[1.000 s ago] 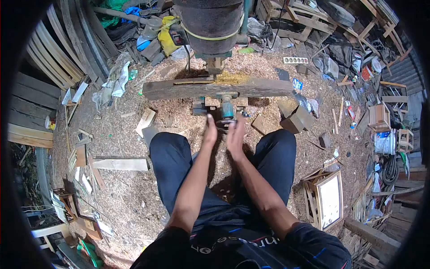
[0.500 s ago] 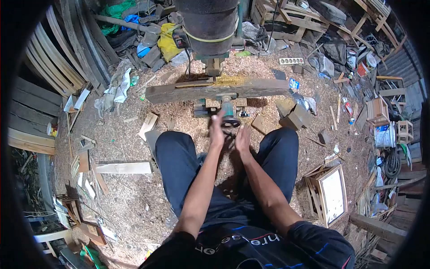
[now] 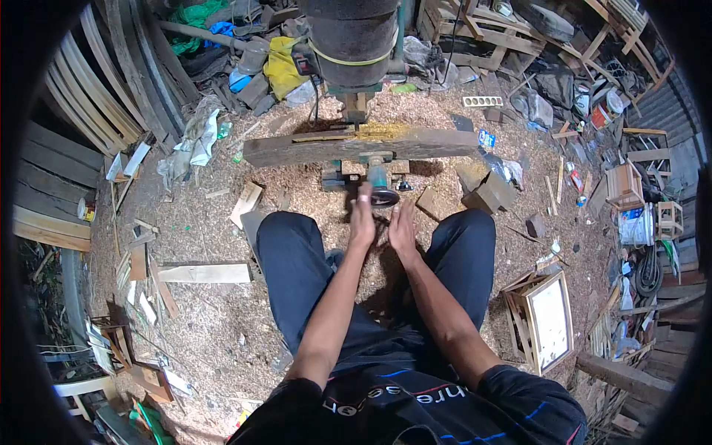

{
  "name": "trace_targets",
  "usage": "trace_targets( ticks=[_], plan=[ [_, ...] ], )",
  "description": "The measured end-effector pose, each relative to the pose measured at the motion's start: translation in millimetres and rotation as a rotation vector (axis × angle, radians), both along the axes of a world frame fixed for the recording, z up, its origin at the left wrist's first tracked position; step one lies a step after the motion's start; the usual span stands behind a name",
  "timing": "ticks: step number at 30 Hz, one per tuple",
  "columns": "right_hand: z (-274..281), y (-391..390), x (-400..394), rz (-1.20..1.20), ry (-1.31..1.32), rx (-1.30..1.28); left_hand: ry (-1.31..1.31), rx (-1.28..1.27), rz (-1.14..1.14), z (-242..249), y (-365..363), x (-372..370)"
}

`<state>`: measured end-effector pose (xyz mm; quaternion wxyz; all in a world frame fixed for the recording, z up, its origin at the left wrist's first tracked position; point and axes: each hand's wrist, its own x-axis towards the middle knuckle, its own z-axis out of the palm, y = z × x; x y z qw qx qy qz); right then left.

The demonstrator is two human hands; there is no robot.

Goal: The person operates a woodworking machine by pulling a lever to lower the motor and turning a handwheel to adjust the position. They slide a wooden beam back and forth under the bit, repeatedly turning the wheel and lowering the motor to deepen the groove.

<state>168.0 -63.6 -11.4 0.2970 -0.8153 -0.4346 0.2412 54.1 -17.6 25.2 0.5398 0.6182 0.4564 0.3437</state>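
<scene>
A black handwheel (image 3: 384, 198) sits at the near end of a green machine shaft (image 3: 377, 176). My left hand (image 3: 362, 222) is at the wheel's left rim, fingers stretched forward and palm turned inward. On the other side, my right hand (image 3: 402, 230) lies just below and right of the rim, its fingers extended and slightly apart. Beyond the wheel, a long dark wooden beam (image 3: 297, 152) rests crosswise on the machine, with yellow sawdust (image 3: 386, 130) on its top. Above the beam stands the machine's large dark motor housing (image 3: 352, 37), a chisel-like tool reaching down to the wood.
Wood chips cover the floor between my knees and the machine. A wood block (image 3: 489, 194) and a small offcut (image 3: 430, 203) lie to the right. Scrap boards (image 3: 206, 273) are on the left, a framed white panel (image 3: 550, 322) on the right. A cable (image 3: 315, 104) hangs beside the motor.
My hands have shifted slightly back from the handwheel, and the right fingers have spread a little. The beam stays in about the same place.
</scene>
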Motion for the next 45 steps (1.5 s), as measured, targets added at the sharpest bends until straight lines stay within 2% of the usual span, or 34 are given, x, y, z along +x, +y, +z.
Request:
trace_targets(
  ticks=[3,4,6,7,8,10,11,13,15,16,19,22,25,26,27,29,32,34,36,37,38,39,40,41,43,44,45],
  plan=[
    [30,6,-1,0.308,0.032,0.382,-0.097,-0.32,0.093,-16,13,-3],
    [12,5,-2,0.306,-0.103,0.303,0.006,-0.153,0.025,-17,7,1],
    [-1,10,7,0.191,0.116,0.299,0.224,0.206,-0.121,-12,6,8],
    [-4,15,12,0.14,0.221,0.3,0.113,0.085,-0.075,-8,13,9],
    [-9,18,14,0.177,0.145,0.304,0.105,0.032,-0.005,-6,18,6],
    [24,29,15,0.179,0.026,0.3,0.087,-0.075,0.136,17,31,-4],
    [35,39,16,0.183,-0.034,0.297,0.01,-0.008,0.269,-20,50,-6],
    [27,65,32,0.156,-0.198,0.404,0.038,0.008,0.347,-7,76,-17],
    [34,89,54,0.198,-0.369,0.441,0.391,0.312,0.42,-3,109,-27],
    [39,102,63,0.227,-0.433,0.402,0.586,0.377,0.424,2,123,-30],
    [62,136,82,0.321,-0.589,0.307,0.973,0.315,0.28,36,155,-41],
    [70,164,98,0.457,-0.701,0.233,1.229,0.402,0.105,29,184,-58],
    [58,177,115,0.526,-0.705,0.093,1.214,0.276,0.02,22,202,-67],
    [56,178,120,0.556,-0.655,0.07,1.218,0.318,0.055,1,210,-71],
    [51,173,119,0.549,-0.67,0.129,1.131,0.372,0.068,2,205,-72],
    [46,167,119,0.524,-0.716,0.265,1.127,0.356,0.113,6,196,-63],
    [37,134,100,0.267,-0.5,0.522,0.936,0.49,0.308,-9,173,-55],
    [29,105,86,0.11,-0.31,0.616,0.588,0.602,0.477,-25,137,-48],
    [-23,69,70,-0.104,-0.119,0.519,0.357,0.481,0.636,-58,91,-39],
    [-61,55,70,-0.132,0.073,0.257,0.404,0.416,0.754,-84,66,-33],
    [-106,40,72,-0.158,0.261,-0.012,0.4,0.116,0.631,-86,42,-32],
    [-164,27,69,-0.185,0.317,-0.086,0.391,-0.181,0.502,-87,20,-33],
    [-202,17,64,-0.208,0.376,-0.159,0.378,-0.185,0.437,-115,-2,-37],
    [-206,9,64,-0.096,0.295,-0.101,0.363,-0.185,0.376,-141,-11,-38],
    [-212,2,58,0.127,0.141,0.016,0.334,-0.134,0.367,-114,-11,-29],
    [-210,1,49,0.011,0.088,-0.094,0.323,-0.115,0.36,-104,-14,-28],
    [-211,0,48,0.071,0.067,-0.142,0.289,-0.113,0.335,-103,-13,-29]
  ],
)
